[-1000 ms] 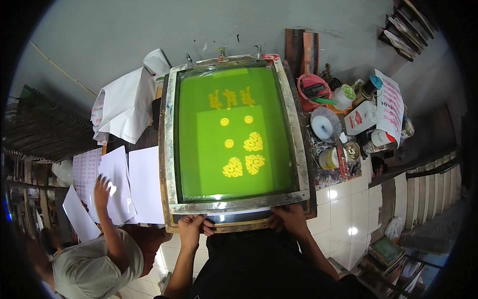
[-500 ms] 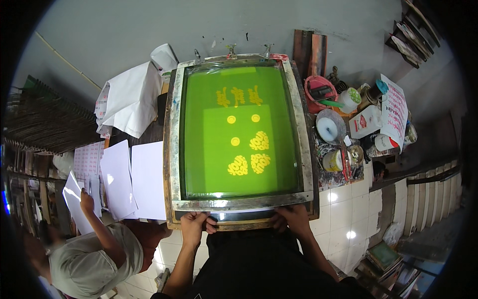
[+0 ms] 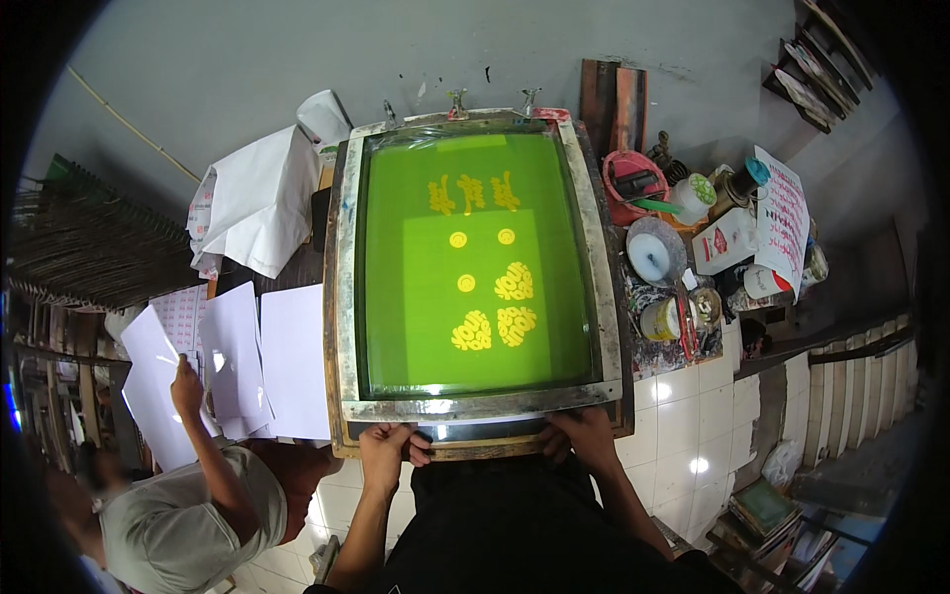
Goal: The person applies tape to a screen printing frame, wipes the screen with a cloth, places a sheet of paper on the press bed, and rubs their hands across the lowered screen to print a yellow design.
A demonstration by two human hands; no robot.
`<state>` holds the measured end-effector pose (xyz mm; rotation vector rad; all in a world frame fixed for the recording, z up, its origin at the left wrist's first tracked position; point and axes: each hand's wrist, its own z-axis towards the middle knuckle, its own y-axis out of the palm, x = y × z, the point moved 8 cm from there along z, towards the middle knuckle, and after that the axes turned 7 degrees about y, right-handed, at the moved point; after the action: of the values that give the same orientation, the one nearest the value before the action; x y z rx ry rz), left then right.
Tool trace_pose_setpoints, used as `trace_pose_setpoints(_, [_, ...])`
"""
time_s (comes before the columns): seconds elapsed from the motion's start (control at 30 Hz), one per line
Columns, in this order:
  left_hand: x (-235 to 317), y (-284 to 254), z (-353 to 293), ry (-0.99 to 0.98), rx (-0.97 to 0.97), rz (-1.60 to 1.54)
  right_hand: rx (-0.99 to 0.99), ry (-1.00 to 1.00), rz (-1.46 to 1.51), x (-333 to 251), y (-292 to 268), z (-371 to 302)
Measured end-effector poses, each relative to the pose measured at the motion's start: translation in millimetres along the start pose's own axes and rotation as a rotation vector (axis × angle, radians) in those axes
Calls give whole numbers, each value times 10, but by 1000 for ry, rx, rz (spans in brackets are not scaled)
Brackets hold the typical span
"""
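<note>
the left hand [image 3: 386, 445] and the right hand [image 3: 580, 434] are at the near edge of a screen-printing frame [image 3: 485, 403], just beside a narrow strip of white paper [image 3: 485, 421] that shows between them from under the metal bar. the left hand has its fingers curled, thumb close to the forefinger, at the strip's left end; i cannot tell whether it pinches the paper. the right hand is bent at the strip's right end, its fingertips in shadow, so i cannot tell its grip. the frame lies flat over a wood-edged base [image 3: 485, 450], in the middle of the scene, with yellow designs on its green mesh [image 3: 406, 297]. metal clamps [image 3: 456, 104] stand at its far edge. on the left, a co-worker's hand [image 3: 185, 389] holds a white sheet [image 3: 156, 366], near paper stacks [image 3: 292, 361]; a large white bag [image 3: 262, 203] sits farther back. on the right are a pink bowl [image 3: 614, 209] with tools in it, a round tub [image 3: 648, 254] of white stuff and a white plastic container [image 3: 720, 246], beside a sheet with red lettering [image 3: 782, 218]
</note>
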<state>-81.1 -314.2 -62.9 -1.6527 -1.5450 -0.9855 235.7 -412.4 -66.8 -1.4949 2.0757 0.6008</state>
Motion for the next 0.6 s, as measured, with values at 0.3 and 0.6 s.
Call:
trace_pose_setpoints(0.3, [-26,-30,9,7,-28,-5,7,0,-15,-50,18,-31])
trace_pose_setpoints(0.6, [-22,-16,-5,0,-22,-2,0,2,-21,-13,2,-7])
